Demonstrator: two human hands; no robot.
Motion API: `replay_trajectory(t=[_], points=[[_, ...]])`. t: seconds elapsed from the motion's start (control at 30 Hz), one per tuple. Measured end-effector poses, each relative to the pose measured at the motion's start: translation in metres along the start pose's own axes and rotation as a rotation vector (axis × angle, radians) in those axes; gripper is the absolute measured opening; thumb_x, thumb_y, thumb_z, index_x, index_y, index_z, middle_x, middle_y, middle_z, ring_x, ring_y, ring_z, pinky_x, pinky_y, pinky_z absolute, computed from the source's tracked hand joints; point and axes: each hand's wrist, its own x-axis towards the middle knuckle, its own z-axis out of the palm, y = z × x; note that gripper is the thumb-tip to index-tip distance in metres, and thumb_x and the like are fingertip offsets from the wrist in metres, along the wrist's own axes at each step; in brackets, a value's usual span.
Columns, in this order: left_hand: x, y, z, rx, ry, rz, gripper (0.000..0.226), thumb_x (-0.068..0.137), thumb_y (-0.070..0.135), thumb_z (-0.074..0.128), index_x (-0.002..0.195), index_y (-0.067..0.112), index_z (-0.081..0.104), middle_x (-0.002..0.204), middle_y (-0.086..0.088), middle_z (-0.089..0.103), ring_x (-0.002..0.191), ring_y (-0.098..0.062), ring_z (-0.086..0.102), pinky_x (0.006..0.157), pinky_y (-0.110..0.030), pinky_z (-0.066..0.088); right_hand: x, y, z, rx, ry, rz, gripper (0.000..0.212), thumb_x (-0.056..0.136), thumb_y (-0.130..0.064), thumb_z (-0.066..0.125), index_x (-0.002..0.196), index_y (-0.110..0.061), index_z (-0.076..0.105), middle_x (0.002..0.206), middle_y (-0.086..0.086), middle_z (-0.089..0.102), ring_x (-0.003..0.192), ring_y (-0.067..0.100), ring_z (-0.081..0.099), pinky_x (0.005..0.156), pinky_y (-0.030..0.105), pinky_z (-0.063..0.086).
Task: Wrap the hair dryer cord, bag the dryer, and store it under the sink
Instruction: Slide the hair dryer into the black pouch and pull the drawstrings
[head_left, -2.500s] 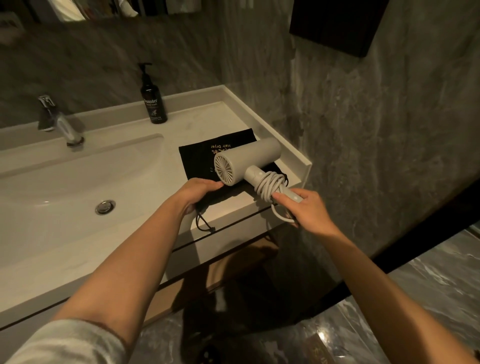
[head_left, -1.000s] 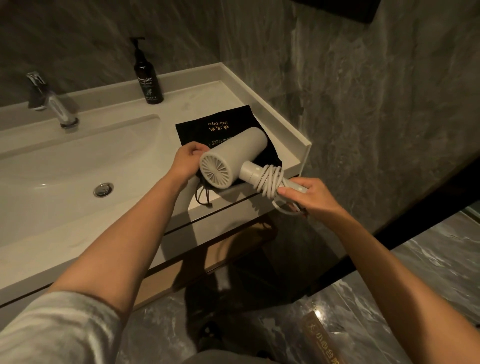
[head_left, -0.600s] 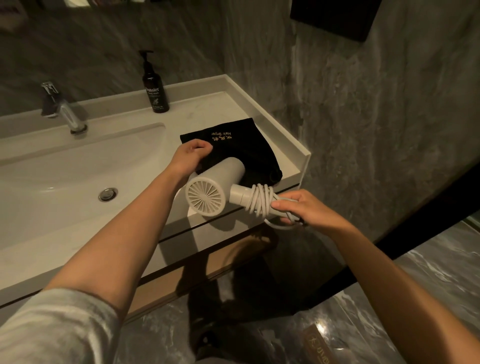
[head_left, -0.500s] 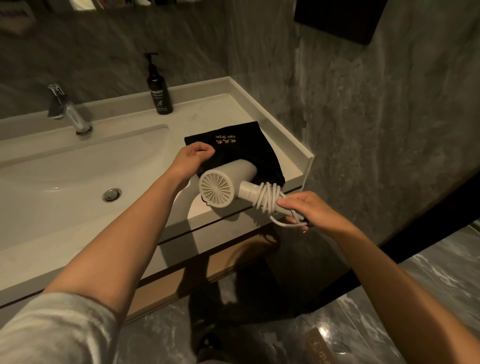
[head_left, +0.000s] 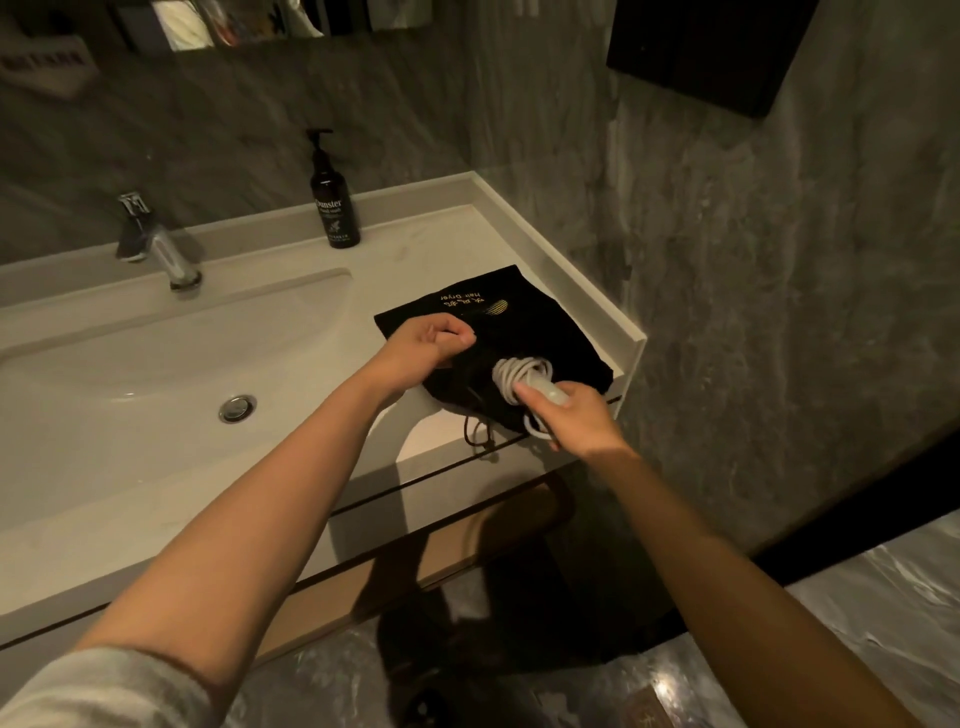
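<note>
Gripping dryer handle (head_left: 545, 391), bag (head_left: 524, 332) pinched open

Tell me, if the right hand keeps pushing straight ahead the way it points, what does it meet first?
Most likely the black drawstring bag. The right hand grips the hair dryer handle, wound with the white cord, aimed into the bag's mouth, which the left hand holds. Depth is uncertain.

- Bench (head_left: 431, 244): pale stone top with raised rim at rear and right edge, set against grey marbled walls.
- Basin (head_left: 156, 364) sunk in bench, drain at its floor; tap (head_left: 156, 244) behind.
- Dark pump bottle (head_left: 332, 202) upright near rear rim.
- Black drawstring bag (head_left: 519, 332) flat at front right corner, cord ends trailing over front edge.
</note>
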Motion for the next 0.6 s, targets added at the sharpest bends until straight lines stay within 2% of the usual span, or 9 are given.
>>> replay_trajectory(t=[0.13, 0.23, 0.27, 0.33, 0.4, 0.53, 0.6], points=[[0.007, -0.012, 0.001, 0.04, 0.121, -0.022, 0.017, 0.091, 0.011, 0.058, 0.078, 0.022, 0.062, 0.07, 0.006, 0.057, 0.067, -0.005, 0.052, 0.071, -0.021, 0.041, 0.008, -0.005, 0.011, 0.048, -0.107, 0.034, 0.039, 0.086, -0.024, 0.066, 0.116, -0.008, 0.046, 0.09, 0.003, 0.055, 0.066, 0.014, 0.056, 0.055, 0.019, 0.047], [0.008, -0.023, 0.0, 0.08, 0.192, -0.009, 0.019, 0.091, 0.012, 0.058, 0.077, 0.023, 0.061, 0.052, 0.007, 0.049, 0.062, -0.014, 0.049, 0.072, -0.027, 0.045, 0.005, 0.008, 0.008, 0.145, -0.151, -0.005, 0.057, 0.084, -0.001, 0.063, 0.131, -0.009, 0.034, 0.115, 0.008, 0.051, 0.092, 0.018, 0.059, 0.078, 0.021, 0.051], [0.008, -0.027, 0.001, 0.077, 0.204, 0.0, 0.019, 0.091, 0.012, 0.058, 0.077, 0.024, 0.06, 0.047, 0.01, 0.047, 0.064, -0.019, 0.048, 0.074, -0.032, 0.046, 0.001, 0.014, 0.008, 0.171, -0.132, -0.041, 0.056, 0.084, 0.002, 0.062, 0.132, -0.009, 0.033, 0.118, 0.008, 0.051, 0.093, 0.017, 0.061, 0.081, 0.02, 0.051], [0.008, -0.032, 0.004, 0.068, 0.214, 0.011, 0.02, 0.091, 0.01, 0.057, 0.077, 0.024, 0.06, 0.04, 0.012, 0.046, 0.063, -0.022, 0.047, 0.076, -0.034, 0.046, -0.005, 0.021, 0.009, 0.232, -0.05, -0.091, 0.045, 0.087, 0.002, 0.059, 0.127, -0.006, 0.039, 0.113, 0.005, 0.055, 0.088, 0.005, 0.06, 0.076, 0.009, 0.05], [0.008, -0.035, 0.007, 0.065, 0.2, 0.01, 0.02, 0.092, 0.009, 0.057, 0.077, 0.023, 0.06, 0.037, 0.013, 0.043, 0.058, -0.016, 0.045, 0.076, -0.032, 0.047, -0.007, 0.023, 0.014, 0.255, 0.056, -0.142, 0.033, 0.087, -0.002, 0.06, 0.118, -0.01, 0.048, 0.108, 0.003, 0.058, 0.091, 0.006, 0.061, 0.073, 0.005, 0.049], [0.005, -0.036, 0.011, 0.09, 0.166, 0.023, 0.019, 0.092, 0.009, 0.056, 0.078, 0.022, 0.059, 0.034, 0.013, 0.041, 0.044, -0.002, 0.042, 0.074, -0.03, 0.047, 0.005, 0.021, 0.027, 0.11, 0.24, -0.232, 0.033, 0.085, -0.017, 0.066, 0.118, -0.011, 0.061, 0.105, 0.001, 0.063, 0.095, 0.013, 0.061, 0.076, 0.012, 0.05], [0.004, -0.036, 0.009, 0.109, 0.165, 0.02, 0.02, 0.092, 0.01, 0.057, 0.077, 0.023, 0.059, 0.035, 0.012, 0.043, 0.045, -0.003, 0.042, 0.073, -0.033, 0.046, 0.011, 0.021, 0.038, -0.064, 0.382, -0.232, 0.035, 0.082, -0.032, 0.069, 0.113, -0.017, 0.065, 0.106, 0.005, 0.061, 0.095, 0.019, 0.058, 0.078, 0.028, 0.053]])
